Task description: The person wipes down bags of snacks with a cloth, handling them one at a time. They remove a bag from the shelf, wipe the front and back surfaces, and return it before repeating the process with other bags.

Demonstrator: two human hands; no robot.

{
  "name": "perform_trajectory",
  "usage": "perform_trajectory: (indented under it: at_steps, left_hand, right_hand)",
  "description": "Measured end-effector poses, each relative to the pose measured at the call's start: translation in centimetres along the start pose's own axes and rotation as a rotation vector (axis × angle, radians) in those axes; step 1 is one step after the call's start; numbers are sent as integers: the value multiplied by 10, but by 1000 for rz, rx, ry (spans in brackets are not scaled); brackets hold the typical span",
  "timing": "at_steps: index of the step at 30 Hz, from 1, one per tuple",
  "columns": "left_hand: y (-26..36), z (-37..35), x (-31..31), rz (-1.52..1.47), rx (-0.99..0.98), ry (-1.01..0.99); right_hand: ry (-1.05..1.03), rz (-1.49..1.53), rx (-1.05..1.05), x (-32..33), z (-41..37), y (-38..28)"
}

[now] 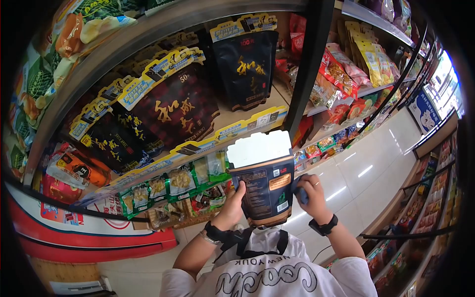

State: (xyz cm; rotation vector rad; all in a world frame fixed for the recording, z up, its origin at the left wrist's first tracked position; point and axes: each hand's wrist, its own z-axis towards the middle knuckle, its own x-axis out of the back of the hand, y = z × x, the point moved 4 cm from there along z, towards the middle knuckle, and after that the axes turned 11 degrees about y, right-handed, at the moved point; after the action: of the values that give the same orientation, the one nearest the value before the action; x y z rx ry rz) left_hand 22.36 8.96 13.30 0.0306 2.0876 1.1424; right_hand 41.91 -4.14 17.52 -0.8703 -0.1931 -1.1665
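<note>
A dark packet [262, 190] with a white card top stands upright in front of my chest, its printed back and barcode facing me. My left hand [231, 205] is closed on the packet's left edge, thumb on the front. To the right of the packet, my right hand [311, 193] is curled round a small dark blue item [302, 195] beside the packet's right edge. Just beyond, the shelf holds a black pouch [245, 69] with gold writing and a dark red pouch [178, 104].
Green snack packs [182, 179] hang below the shelf's yellow edge strip [222, 133]. A black shelf post [312, 64] rises beyond my hands. Red and yellow packets [368, 59] fill the racks at right. Tiled floor [363, 163] and another rack [440, 198] lie further right.
</note>
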Motion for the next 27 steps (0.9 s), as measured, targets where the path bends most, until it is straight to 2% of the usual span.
perform_trajectory:
  at_steps: [3, 7, 9, 11, 12, 14, 17, 19, 21, 24, 25, 27]
  left_hand:
    - [7, -2, 2, 66, -60, 20]
    - [11, -5, -3, 91, -83, 45]
    - [15, -5, -8, 135, -95, 3]
    - [18, -5, -13, 181, -128, -18]
    - [21, -3, -17, 209, -155, -20]
    - [29, 0, -20, 252, -189, -38]
    - [50, -6, -46, 385, -448, -72]
    - [41, -5, -33, 633, -383, -31]
    - [24, -12, -34, 699, -492, -198]
    - [12, -37, -59, 463, -331, -366]
    - [4, -37, -55, 388, -289, -370]
    - [8, -37, -53, 488, -328, -314]
  right_hand:
    - [78, 36, -141, 12, 15, 6]
    - [-154, 452, -221, 14, 12, 20]
    - [-339, 444, -283, 11, 6, 13]
    - [-439, 469, -309, 11, 10, -5]
    - [-352, 462, -222, 18, 18, -19]
    - [-281, 470, -216, 24, 23, -23]
    - [-149, 446, -208, 35, 32, -34]
    - [-38, 405, -201, 37, 37, -46]
    - [57, 222, -21, 33, 40, -60]
    - [29, 250, 219, 12, 41, -88]
    - [-35, 265, 313, 1, 35, -92]
    - [-138, 192, 385, -18, 25, -97]
